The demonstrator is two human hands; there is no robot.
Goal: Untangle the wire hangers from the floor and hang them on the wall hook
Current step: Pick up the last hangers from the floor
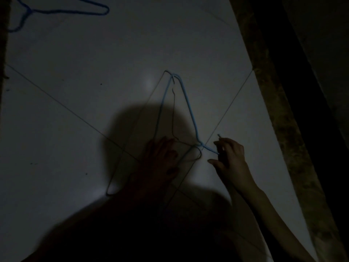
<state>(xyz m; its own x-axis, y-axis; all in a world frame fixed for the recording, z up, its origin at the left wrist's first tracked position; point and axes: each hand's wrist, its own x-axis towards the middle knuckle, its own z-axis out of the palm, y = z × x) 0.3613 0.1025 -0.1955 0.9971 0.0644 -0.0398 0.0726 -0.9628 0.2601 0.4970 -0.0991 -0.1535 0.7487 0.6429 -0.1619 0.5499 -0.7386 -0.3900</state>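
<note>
The light blue hanger (186, 103) lies on the white tiled floor (75, 91), near the middle of the view, and it is crossed with at least one thin dark wire hanger (132, 135) that lies under or through it. Their necks meet in a small knot just beside the lower end of the light blue hanger, where the dark hook loop curls. I judge that the untangling step is in hand, and no hanger from this pair is free yet. The wall hook cannot be seen.

The right hand (229, 157) is at the right of this knot. Its fingers are curled and seem to pinch the hook end of the light blue hanger; the light is weak, so the exact grip is not sure. The left hand (160, 157) is at the left of the knot, in deep shadow. It lies flat on the dark wire with fingers spread, pressing it to the floor, as far as I can tell.

The next move probably calls for drawing the blue hook out of the dark loop while the other hand keeps the dark wire down. Pulling hard may only tighten the knot.

Far from the light blue hanger, at the upper left corner, a darker blue hanger (62, 10) lies alone on the floor.
</note>
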